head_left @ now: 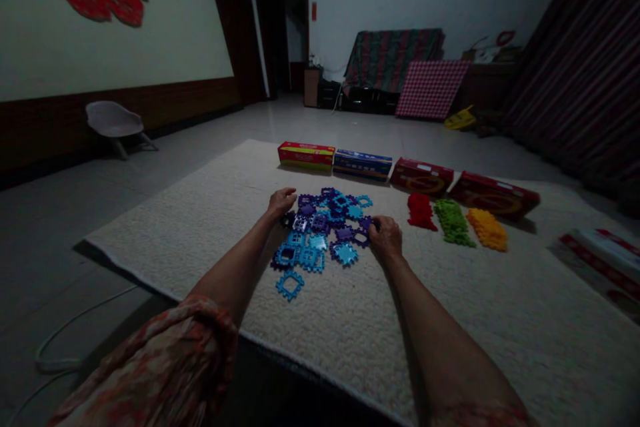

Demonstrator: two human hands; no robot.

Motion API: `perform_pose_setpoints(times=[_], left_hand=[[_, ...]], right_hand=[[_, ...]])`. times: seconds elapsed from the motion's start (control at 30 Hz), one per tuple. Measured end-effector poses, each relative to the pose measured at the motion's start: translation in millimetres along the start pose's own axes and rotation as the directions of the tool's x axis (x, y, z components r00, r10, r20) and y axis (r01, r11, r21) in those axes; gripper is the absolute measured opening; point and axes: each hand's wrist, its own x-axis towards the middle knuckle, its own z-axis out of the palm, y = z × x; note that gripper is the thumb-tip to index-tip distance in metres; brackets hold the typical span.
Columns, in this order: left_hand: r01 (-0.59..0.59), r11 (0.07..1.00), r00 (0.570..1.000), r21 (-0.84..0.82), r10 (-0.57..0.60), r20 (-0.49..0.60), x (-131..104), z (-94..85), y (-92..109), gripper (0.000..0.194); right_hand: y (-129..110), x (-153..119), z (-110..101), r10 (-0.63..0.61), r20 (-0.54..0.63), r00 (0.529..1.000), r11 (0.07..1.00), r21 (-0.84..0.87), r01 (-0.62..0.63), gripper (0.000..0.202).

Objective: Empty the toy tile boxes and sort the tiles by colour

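Note:
A loose pile of light blue and purple gear-edged plastic pieces (319, 240) lies between my hands. At the pile's left edge is my left hand (283, 203), fingers curled, beside a dark piece; whether it grips anything is too small to tell. My right hand (386, 236) touches the right edge, its fingertips bent at a purple piece (367, 222); its grip is partly hidden. One light blue open-centred piece (290, 285) lies nearest to me. Off to the right are separate groups of red pieces (421, 211), green pieces (453, 221) and yellow pieces (487, 229).
Behind the pieces, a red and green box (306, 156), a blue box (363, 165) and two dark red boxes (423, 177) form a row on the pale mat (190, 213). Another package (607, 257) lies at the right. A small chair (115, 121) stands far left.

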Motion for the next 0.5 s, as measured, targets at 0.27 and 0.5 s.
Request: perform_pose_setpoints(times=[0.27,0.5], left_hand=[[0.013,0.993,0.998,0.119,-0.007,-0.057,-52,-8.0,-21,0.045],[-0.117,0.988,0.984,0.100,0.129,-0.126,-98,-2.6,-27,0.037]], right_hand=[[-13,-26,1,-0.083,-0.180,0.980,0.991,0.091,0.101,0.033],[-57,-75,-11,-0.249,-0.108,0.962,0.957,0.127,0.262,0.032]])
